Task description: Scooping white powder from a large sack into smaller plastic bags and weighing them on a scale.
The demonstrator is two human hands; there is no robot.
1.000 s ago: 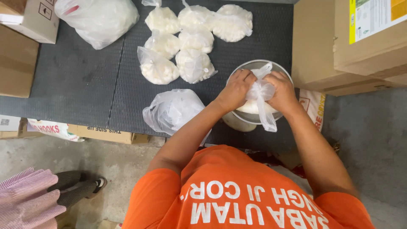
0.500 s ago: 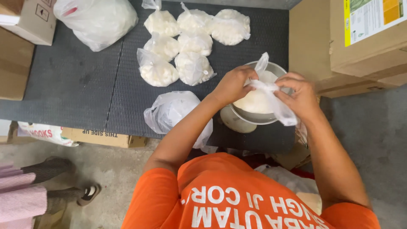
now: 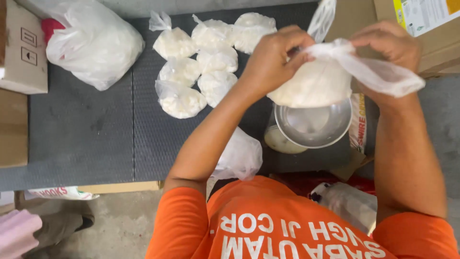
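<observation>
I hold a clear plastic bag of white powder [image 3: 314,85] lifted just above a round metal bowl [image 3: 316,127]. My left hand [image 3: 278,55] pinches the bag's neck. My right hand [image 3: 390,48] grips the twisted loose end of the plastic, which trails off to the right. Several filled and tied small bags [image 3: 201,62] lie in a cluster on the dark mat [image 3: 96,139], to the left of my left hand. A partly filled plastic bag [image 3: 239,156] lies under my left forearm.
A large white plastic bag [image 3: 93,43] lies at the mat's far left, next to a cardboard box [image 3: 21,52]. Cardboard boxes [image 3: 421,19] stand at the far right. A small round lid [image 3: 282,141] lies beside the bowl. Someone's foot [image 3: 62,225] shows bottom left.
Both hands have lifted the bag of powder out of the metal bowl and up towards the camera. The bowl now shows empty beneath it.
</observation>
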